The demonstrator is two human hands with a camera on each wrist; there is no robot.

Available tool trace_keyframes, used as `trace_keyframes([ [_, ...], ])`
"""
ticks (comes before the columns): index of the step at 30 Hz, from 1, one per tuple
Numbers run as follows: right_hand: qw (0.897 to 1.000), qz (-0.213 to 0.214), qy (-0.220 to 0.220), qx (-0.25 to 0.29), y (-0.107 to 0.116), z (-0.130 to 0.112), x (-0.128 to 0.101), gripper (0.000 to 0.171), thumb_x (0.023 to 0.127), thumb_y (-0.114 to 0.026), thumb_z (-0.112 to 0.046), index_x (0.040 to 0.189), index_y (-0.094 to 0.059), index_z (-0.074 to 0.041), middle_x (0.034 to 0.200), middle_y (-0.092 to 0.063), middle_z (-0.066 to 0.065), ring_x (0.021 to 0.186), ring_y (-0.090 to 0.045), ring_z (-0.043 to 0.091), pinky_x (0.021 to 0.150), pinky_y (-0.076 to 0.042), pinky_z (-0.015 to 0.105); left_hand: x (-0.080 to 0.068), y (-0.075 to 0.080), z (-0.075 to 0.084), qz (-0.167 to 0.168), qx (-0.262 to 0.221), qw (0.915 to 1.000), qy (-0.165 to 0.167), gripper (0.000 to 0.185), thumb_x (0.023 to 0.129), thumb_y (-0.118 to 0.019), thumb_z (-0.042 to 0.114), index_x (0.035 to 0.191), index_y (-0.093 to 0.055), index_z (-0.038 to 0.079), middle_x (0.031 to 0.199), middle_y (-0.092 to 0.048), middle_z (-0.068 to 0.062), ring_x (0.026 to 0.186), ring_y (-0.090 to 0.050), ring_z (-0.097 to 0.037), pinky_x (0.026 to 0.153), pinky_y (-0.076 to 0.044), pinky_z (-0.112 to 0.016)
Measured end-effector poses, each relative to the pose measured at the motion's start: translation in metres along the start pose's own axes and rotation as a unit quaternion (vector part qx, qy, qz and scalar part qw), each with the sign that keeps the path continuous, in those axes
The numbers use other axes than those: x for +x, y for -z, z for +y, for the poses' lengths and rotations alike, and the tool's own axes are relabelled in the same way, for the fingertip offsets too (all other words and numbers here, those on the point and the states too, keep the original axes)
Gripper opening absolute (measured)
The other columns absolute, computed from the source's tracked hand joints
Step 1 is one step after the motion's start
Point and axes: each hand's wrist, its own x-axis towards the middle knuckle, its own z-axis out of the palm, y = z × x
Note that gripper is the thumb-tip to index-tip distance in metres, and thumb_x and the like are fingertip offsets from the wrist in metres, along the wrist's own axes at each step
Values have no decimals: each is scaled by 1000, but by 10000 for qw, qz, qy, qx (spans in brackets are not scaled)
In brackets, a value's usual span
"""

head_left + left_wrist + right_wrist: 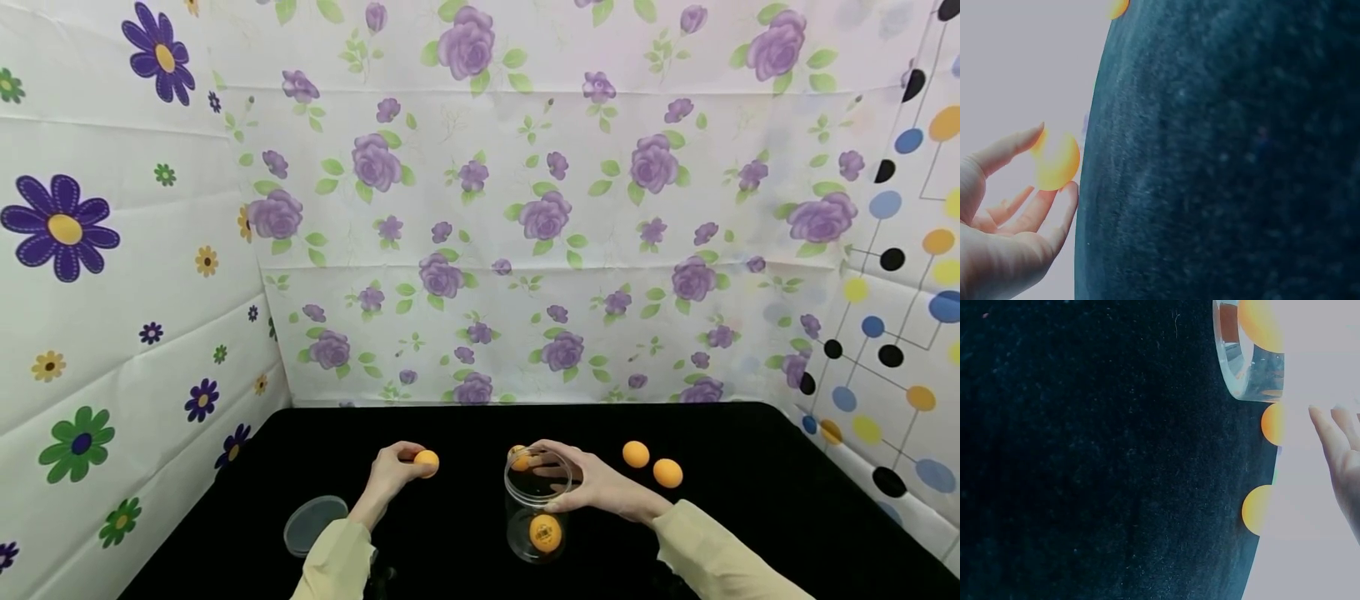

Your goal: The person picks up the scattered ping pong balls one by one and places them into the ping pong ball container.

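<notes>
while the left hand (392, 477) pinches one ball (427, 462), the right hand (592, 486), fingers curled, grips the jar (534, 510); five balls in all, one lid (313, 522).

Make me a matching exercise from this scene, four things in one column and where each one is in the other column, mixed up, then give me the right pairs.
Things:
1. clear lid
2. ball in the left hand
3. ball with printing
4. pair of loose balls

Places:
A. at the bottom of the clear jar
B. flat on the black table, by the left sleeve
C. on the table, right of the jar
D. pinched between fingertips, left of the jar

Pairs: 1-B, 2-D, 3-A, 4-C
</notes>
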Motion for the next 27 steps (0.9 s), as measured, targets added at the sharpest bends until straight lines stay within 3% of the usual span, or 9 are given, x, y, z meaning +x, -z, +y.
trace_keyframes([
  [13,9999,79,-106,99,1,1,-1,66,86,-62,-8,141,-27,-7,138,-31,19,124,-28,38,96,-29,47,1,-4,16,-295,-290,9991,45,32,74,-73,4,101,-61,-7,86,-61,-9,79,-60,-25,73,-48,-42],
  [21,9997,171,-169,62,0,-3,-2,68,86,-62,-8,142,-25,-8,138,-31,17,124,-32,31,95,-33,38,-2,-9,33,-321,-201,9990,-238,33,73,-75,5,101,-61,-7,88,-61,-12,78,-60,-25,70,-49,-38],
  [27,9996,151,-210,86,-1,-3,-1,67,86,-63,-8,142,-26,-8,138,-31,17,124,-30,33,96,-32,41,1,-15,32,-340,-89,9986,-402,35,72,-76,9,101,-62,-4,89,-61,-9,79,-60,-22,69,-49,-36],
])
